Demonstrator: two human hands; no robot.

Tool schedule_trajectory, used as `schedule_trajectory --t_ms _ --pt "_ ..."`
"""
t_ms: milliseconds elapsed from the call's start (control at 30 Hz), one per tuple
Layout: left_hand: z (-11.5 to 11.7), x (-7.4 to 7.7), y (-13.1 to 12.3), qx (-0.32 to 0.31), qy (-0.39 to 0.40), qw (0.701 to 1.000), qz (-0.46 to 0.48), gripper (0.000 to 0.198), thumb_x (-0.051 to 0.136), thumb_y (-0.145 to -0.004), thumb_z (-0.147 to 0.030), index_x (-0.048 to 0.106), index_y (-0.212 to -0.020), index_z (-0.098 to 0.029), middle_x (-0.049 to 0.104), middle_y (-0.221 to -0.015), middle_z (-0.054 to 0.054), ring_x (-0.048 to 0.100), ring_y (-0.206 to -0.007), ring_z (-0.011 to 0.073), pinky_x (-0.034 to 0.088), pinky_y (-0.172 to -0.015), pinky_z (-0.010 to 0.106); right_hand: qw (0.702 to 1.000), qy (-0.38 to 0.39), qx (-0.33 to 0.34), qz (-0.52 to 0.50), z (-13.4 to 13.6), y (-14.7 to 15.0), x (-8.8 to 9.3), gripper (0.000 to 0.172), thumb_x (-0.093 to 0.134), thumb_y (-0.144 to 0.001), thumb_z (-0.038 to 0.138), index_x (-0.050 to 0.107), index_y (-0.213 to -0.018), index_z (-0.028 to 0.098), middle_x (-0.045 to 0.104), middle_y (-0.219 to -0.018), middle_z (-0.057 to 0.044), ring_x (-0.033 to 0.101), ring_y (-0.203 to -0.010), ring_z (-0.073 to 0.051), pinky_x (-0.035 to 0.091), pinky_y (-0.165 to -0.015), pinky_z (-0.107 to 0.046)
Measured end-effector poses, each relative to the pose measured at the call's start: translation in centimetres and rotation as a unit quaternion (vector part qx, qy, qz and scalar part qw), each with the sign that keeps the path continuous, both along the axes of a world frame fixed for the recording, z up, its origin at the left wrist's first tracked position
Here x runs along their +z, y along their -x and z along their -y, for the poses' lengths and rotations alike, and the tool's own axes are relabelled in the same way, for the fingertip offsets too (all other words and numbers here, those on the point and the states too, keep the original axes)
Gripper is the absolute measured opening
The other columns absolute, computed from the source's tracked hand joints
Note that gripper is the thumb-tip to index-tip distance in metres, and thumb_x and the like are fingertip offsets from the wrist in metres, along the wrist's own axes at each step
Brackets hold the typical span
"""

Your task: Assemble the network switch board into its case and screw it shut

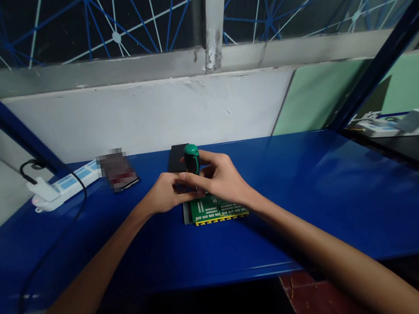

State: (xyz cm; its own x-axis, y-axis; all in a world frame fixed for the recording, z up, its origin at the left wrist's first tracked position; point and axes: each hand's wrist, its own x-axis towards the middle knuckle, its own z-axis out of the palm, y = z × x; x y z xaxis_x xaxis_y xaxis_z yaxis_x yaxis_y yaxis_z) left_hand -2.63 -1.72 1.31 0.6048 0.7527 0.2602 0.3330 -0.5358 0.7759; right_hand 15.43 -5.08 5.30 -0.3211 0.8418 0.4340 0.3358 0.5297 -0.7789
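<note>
A green circuit board (218, 211) lies on the blue table (320, 203), set on a grey base. Above it stands a small screwdriver with a green handle (193, 158), upright over the board. My right hand (223, 178) is closed with its fingers pinched round the screwdriver's shaft just under the handle. My left hand (165, 193) is closed too, its fingertips meeting the right hand's at the lower shaft, right over the board's near-left part. The tip of the screwdriver is hidden by my fingers.
A dark flat box (177, 159) lies behind the board. A phone-like dark object (118, 172) sits to the left, beside a white power strip (65, 186) with a black cable (49, 251) hanging over the table's front edge. Other gear lies on a bench at far right (399, 124).
</note>
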Motion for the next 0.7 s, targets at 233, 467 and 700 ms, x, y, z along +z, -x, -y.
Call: schedule_trajectory --t_ms 233,467,700 --pt "-0.09 0.17 0.47 -0.053 -0.03 0.998 -0.031 0.019 0.065 -0.081 -0.029 0.075 -0.089 -0.015 0.069 -0.072 0.002 0.052 -0.058 0.01 0.038 -0.052 0.023 1.0 0.013 0.009 -0.012 -0.31 -0.01 -0.54 0.032 0.066 -0.082 0.044 0.065 -0.102 0.019 0.059 -0.071 0.001 0.05 -0.058 -0.013 0.037 -0.053 -0.028" --pt "-0.38 -0.39 0.57 -0.044 -0.015 0.999 -0.019 0.021 0.068 -0.081 -0.032 0.076 -0.088 -0.014 0.07 -0.074 0.003 0.051 -0.058 0.0097 0.038 -0.053 0.022 1.0 0.01 0.011 -0.015 -0.27 0.02 -0.45 0.034 0.065 -0.081 0.046 0.064 -0.101 0.018 0.06 -0.075 0.0 0.051 -0.06 -0.013 0.037 -0.053 -0.028" --pt "-0.5 -0.56 0.49 -0.029 -0.02 0.999 -0.014 0.019 0.07 -0.079 -0.032 0.076 -0.08 -0.013 0.068 -0.069 0.002 0.045 -0.054 0.0077 0.033 -0.049 0.021 1.0 0.016 0.001 -0.013 -0.42 -0.12 -0.55 0.035 0.064 -0.083 0.048 0.063 -0.104 0.019 0.059 -0.072 0.001 0.048 -0.054 -0.011 0.033 -0.05 -0.028"
